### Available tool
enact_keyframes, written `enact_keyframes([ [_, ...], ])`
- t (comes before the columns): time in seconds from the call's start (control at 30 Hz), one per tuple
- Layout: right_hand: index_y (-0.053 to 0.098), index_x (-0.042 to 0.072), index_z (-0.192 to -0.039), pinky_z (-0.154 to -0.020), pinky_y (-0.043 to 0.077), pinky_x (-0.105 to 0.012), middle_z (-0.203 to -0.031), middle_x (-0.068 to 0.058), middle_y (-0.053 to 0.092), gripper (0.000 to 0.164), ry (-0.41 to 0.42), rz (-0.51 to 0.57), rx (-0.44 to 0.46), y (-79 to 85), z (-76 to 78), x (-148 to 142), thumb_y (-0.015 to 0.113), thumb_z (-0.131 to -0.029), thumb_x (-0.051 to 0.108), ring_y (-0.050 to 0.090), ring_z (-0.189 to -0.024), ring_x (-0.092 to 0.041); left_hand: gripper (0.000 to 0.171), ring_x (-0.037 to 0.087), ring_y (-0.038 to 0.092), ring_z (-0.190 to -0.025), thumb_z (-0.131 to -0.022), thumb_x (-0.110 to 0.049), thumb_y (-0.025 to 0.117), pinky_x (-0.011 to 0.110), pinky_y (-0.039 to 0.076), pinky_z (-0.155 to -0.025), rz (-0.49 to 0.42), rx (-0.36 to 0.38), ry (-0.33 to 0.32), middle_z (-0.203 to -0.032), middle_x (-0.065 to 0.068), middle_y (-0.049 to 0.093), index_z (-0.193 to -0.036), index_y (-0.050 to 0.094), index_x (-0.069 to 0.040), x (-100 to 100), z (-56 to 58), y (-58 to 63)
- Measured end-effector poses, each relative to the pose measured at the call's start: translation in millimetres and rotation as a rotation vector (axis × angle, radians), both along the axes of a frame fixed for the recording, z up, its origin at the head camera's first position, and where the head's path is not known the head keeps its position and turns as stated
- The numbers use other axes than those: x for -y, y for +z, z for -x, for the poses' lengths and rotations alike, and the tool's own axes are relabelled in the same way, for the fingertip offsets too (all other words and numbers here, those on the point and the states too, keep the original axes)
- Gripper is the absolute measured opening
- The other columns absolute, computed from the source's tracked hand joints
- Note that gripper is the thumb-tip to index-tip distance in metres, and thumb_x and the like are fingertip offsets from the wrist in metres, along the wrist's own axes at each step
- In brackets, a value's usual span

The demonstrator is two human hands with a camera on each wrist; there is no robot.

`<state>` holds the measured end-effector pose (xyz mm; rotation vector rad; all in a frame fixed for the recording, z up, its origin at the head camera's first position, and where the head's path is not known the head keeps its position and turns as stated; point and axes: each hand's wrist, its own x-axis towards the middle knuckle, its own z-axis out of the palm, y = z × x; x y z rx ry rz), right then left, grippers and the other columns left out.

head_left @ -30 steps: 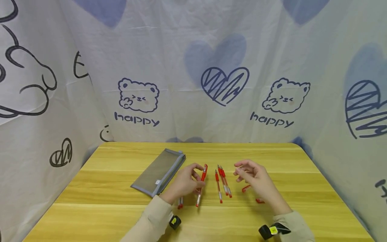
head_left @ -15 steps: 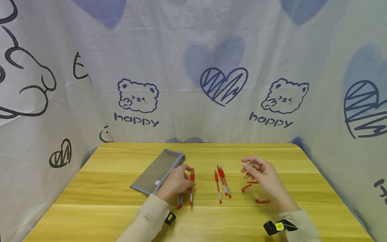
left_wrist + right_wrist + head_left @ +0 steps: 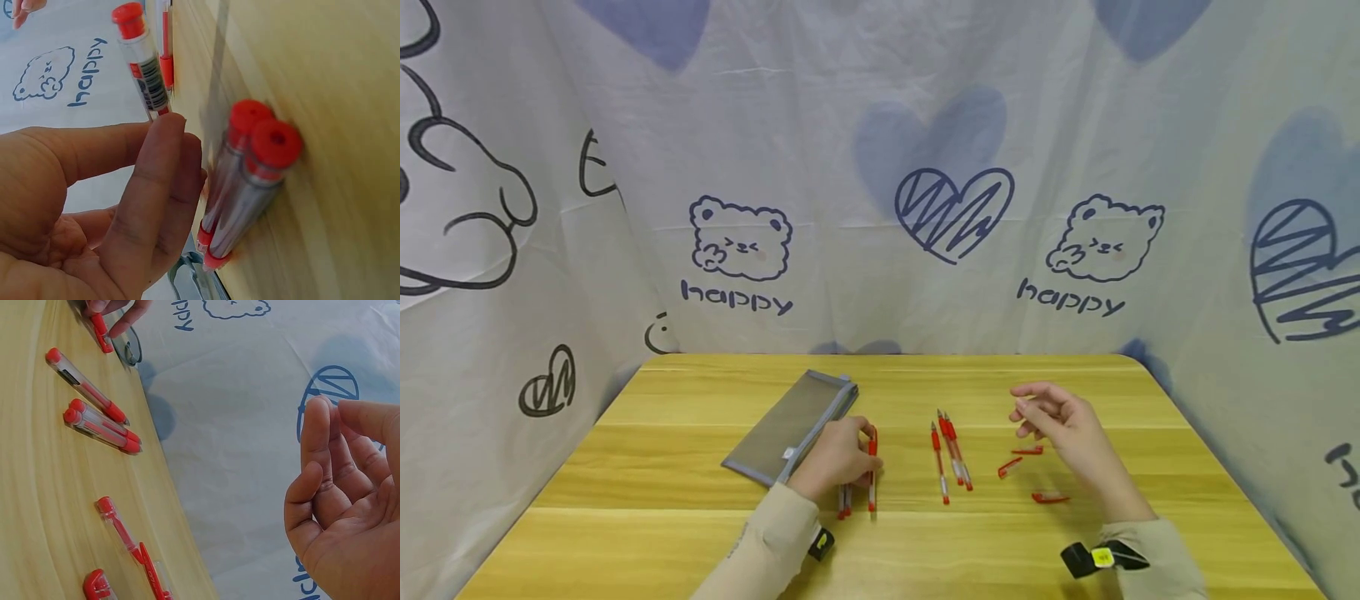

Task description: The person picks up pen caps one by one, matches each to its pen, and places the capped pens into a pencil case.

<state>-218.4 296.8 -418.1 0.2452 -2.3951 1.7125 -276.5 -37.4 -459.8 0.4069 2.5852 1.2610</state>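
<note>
My left hand [image 3: 837, 458] pinches a red gel pen [image 3: 872, 483] with its cap on, held upright in the head view. Just left of it lie two more capped red pens [image 3: 265, 153], side by side and partly hidden by the hand in the head view. My right hand [image 3: 1060, 421] hovers over the right side with fingers loosely bent, thumb close to the index fingertip and nothing between them. Below it lie three red pen caps, the nearest one a cap [image 3: 1049, 498] with its clip showing. Between the hands rest three uncapped red pens [image 3: 940, 467], tips pointing away.
A grey mesh zip pouch [image 3: 786, 425] lies flat beyond my left hand, its zipped edge facing the pens. The wooden table [image 3: 700, 533] ends at a white printed curtain [image 3: 842, 275] behind and on both sides.
My left hand has carried the capped pen left, close to the two lying pens. My right hand has moved right and away, uncovering the pen caps.
</note>
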Motion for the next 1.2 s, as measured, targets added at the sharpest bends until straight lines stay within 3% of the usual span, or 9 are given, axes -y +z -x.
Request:
enact_keyframes([
  [0.37, 0.065, 0.001, -0.129, -0.072, 0.058, -0.025, -0.097, -0.006, 0.078, 0.03, -0.013, -0.013, -0.005, -0.3, 0.1, -2.3, 0.06, -0.112, 0.025, 0.076, -0.079, -0.019, 0.04, 0.017, 0.074, -0.057, -0.089, 0.003, 0.082, 0.029, 0.063, -0.055, -0.015, 0.009, -0.023, -0.079, 0.01, 0.073, -0.124, 0.063, 0.007, 0.4, -3.1, -0.2],
  [0.7, 0.065, 0.0, -0.128, -0.071, 0.059, -0.025, -0.091, 0.01, 0.076, 0.029, -0.008, -0.008, -0.016, -0.9, 1.4, -4.3, 0.059, -0.112, 0.022, 0.075, -0.078, -0.017, 0.041, 0.014, 0.07, -0.052, -0.088, 0.001, 0.083, 0.027, 0.06, -0.051, 0.031, -0.032, -0.008, -0.073, 0.007, 0.07, -0.124, 0.063, 0.006, -0.9, -2.4, -0.4],
  [1.2, 0.066, 0.001, -0.128, -0.071, 0.058, -0.025, -0.093, 0.0, 0.078, 0.026, -0.001, 0.011, -0.015, 1.5, -1.1, -4.8, 0.059, -0.112, 0.021, 0.073, -0.076, -0.013, 0.039, 0.014, 0.066, -0.05, -0.095, -0.006, 0.079, 0.027, 0.058, -0.05, 0.034, -0.053, -0.032, -0.066, 0.006, 0.069, -0.128, 0.063, 0.005, -0.7, -3.4, 3.0],
])
